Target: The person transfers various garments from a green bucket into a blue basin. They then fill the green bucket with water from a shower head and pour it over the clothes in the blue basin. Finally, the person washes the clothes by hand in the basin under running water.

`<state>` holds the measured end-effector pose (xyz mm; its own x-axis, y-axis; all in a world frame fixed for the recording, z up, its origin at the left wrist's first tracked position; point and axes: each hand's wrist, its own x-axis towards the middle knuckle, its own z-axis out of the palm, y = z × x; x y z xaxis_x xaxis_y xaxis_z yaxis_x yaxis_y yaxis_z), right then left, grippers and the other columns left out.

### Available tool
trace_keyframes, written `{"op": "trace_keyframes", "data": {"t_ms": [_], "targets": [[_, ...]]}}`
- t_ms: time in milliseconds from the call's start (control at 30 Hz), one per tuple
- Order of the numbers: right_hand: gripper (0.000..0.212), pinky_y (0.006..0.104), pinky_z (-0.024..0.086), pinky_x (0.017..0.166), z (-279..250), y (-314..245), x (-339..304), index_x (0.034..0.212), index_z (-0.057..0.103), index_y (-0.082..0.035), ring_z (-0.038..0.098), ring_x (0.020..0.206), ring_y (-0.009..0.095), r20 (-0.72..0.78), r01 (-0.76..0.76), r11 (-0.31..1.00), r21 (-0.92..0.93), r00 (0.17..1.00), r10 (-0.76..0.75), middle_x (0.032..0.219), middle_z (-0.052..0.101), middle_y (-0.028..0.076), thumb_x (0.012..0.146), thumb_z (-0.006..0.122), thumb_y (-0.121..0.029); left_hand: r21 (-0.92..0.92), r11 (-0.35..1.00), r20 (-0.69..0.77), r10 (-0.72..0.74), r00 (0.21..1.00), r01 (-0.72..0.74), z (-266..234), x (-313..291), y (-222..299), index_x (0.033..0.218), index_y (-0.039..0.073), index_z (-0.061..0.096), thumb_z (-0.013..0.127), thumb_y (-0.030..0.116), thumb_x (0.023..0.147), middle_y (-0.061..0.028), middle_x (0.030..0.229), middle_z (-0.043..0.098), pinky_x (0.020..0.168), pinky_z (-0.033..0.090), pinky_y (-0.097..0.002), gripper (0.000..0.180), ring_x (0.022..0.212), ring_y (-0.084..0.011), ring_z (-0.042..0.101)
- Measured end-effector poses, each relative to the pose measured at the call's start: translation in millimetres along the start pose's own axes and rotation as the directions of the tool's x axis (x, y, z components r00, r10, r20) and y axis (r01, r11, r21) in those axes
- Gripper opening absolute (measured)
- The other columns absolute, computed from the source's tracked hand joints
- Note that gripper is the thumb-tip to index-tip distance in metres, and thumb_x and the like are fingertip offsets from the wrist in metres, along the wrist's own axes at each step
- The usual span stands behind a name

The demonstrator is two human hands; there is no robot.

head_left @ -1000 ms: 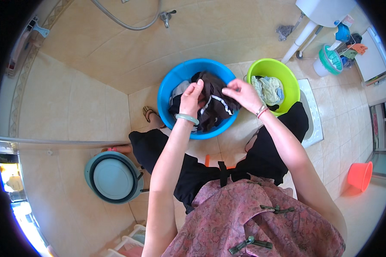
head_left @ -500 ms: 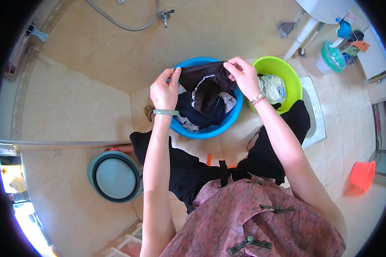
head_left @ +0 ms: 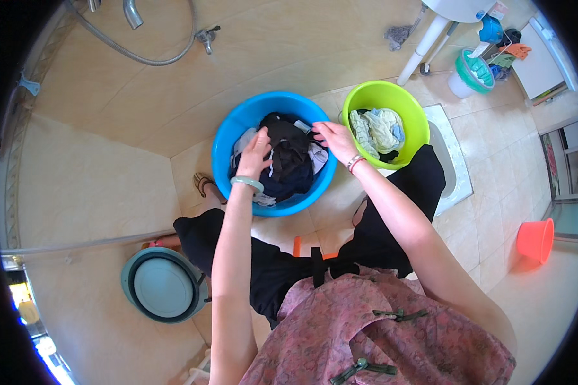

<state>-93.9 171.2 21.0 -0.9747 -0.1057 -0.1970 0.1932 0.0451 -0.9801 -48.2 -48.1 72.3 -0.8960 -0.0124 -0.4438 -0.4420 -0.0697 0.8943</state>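
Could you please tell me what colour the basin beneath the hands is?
The basin is blue, seen best in the head view.

1. Bright, even light throughout; shadows around the tub (head_left: 257,106) are soft and faint.
2. Far down-left of the tub, glare burns out to white — blue-fringed at its border.
3. Inside the tub, dark clothes (head_left: 290,144) lose fold detail.
4. Well right of the tub, the bucket (head_left: 536,240) casts a reddish tint beneath itself.
5. Fisheye bending grows away from the tub — corners go black.
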Motion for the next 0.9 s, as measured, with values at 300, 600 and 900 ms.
{"op": "trace_keyframes", "data": {"t_ms": [300, 600, 900], "targets": [[0.028, 0.0332, 0.051, 0.065, -168, 124, 52, 0.107, 0.061, -0.003, 0.065, 0.076, 0.025, -0.495, -0.300, 0.875, -0.380, 0.865, 0.082, 0.090, 0.065, 0.016, 0.083, 0.055, -0.016, -0.134, 0.981, 0.224, -0.111, 0.968, 0.143, 82, 29, -48, 0.134, 0.011, 0.041, 0.049, 0.040, 0.092, -0.0132, 0.131, 0.047, 0.091, 0.043, -0.0405, 0.051, 0.117, -0.0271, 0.049], [0.051, 0.0395, 0.045, 0.088, -163, 154, 53, 0.114, 0.054, 0.006, 0.057, 0.100, 0.038, -0.531, -0.455, 0.626, -0.633, 0.844, 0.077, 0.107, 0.058, 0.028, 0.068, 0.063, -0.016, -0.061, 0.966, 0.225, -0.231, 0.947, 0.250, 91, 26, -76, 0.125, 0.012, 0.050, 0.050, 0.033, 0.093, -0.0080, 0.121, 0.054, 0.085, 0.046, -0.0348, 0.038, 0.105, -0.0211, 0.055], [0.036, 0.0323, 0.047, 0.062, -192, 111, 65, 0.094, 0.061, 0.006, 0.059, 0.068, 0.023, -0.614, -0.327, 0.854, -0.405, 0.789, 0.010, 0.076, 0.062, 0.014, 0.079, 0.060, -0.028, -0.043, 0.970, 0.241, -0.222, 0.945, 0.239, 103, 29, -72, 0.121, 0.012, 0.052, 0.050, 0.031, 0.093, -0.0067, 0.115, 0.058, 0.082, 0.047, -0.0332, 0.034, 0.099, -0.0192, 0.058]]}}
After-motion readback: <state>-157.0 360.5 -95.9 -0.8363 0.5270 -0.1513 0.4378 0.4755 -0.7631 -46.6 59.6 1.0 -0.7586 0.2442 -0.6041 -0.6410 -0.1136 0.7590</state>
